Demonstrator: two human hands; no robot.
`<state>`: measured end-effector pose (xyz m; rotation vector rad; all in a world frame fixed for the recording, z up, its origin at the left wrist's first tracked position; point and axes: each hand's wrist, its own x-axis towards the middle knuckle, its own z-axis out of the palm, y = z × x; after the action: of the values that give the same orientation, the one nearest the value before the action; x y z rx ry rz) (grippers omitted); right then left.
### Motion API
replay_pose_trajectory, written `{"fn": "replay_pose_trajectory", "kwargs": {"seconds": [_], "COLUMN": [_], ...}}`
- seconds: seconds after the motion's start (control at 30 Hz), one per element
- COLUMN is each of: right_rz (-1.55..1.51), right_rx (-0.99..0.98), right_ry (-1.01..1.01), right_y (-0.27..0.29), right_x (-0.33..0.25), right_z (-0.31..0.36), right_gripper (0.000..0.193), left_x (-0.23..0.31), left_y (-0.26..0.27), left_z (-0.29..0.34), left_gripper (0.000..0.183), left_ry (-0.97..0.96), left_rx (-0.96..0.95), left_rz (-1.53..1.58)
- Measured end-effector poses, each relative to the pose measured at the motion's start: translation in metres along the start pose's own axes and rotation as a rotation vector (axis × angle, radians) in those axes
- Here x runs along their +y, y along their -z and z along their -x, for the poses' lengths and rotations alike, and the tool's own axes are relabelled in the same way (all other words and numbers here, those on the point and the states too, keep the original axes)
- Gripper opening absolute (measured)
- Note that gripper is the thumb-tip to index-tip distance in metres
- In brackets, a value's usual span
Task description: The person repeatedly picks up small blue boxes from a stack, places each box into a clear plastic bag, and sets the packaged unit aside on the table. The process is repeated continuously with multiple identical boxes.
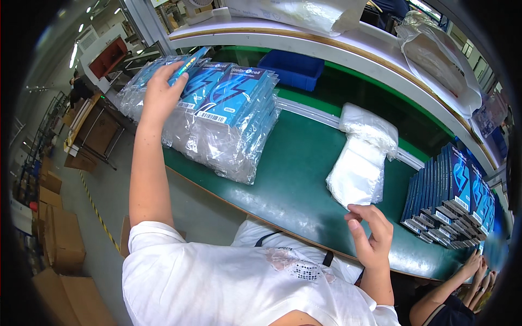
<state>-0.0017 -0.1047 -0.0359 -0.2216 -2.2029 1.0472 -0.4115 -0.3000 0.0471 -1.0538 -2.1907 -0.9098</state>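
At the far left of the bench, my left hand (163, 89) is closed on a flat blue box (191, 61), tilted up on edge between thumb and fingers. It is over stacked blue boxes in clear plastic bags (231, 95), which stand in rows several layers high. My right hand (374, 231) is above the front edge of the bench, fingers bent and apart from the thumb, holding nothing. Just beyond its fingertips lies a pile of clear plastic bags (359, 163), with a folded bundle at its far end.
Unbagged blue boxes (448, 195) are stacked at the right of the green bench (296, 155). A blue bin (292, 69) sits behind, below a white shelf (304, 39) carrying plastic sacks. Another person's hands (476, 266) reach in at lower right. Cartons (62, 236) stand on the floor.
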Motion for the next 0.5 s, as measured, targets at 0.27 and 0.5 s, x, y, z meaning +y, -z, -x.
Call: {"fn": "replay_pose_trajectory", "kwargs": {"seconds": [0.27, 0.5], "right_rz": [0.057, 0.449], "right_rx": [0.067, 0.539], "right_ry": [-0.025, 0.197], "right_y": [0.011, 0.07], "right_x": [0.002, -0.016], "right_z": [0.001, -0.009], "right_gripper": [0.014, 0.017], "left_x": [-0.04, 0.13], "left_y": [-0.011, -0.006], "left_z": [-0.013, 0.046], "left_gripper": [0.04, 0.021], "left_ry": [-0.035, -0.194], "left_rx": [-0.014, 0.462], "left_rz": [-0.127, 0.388]}}
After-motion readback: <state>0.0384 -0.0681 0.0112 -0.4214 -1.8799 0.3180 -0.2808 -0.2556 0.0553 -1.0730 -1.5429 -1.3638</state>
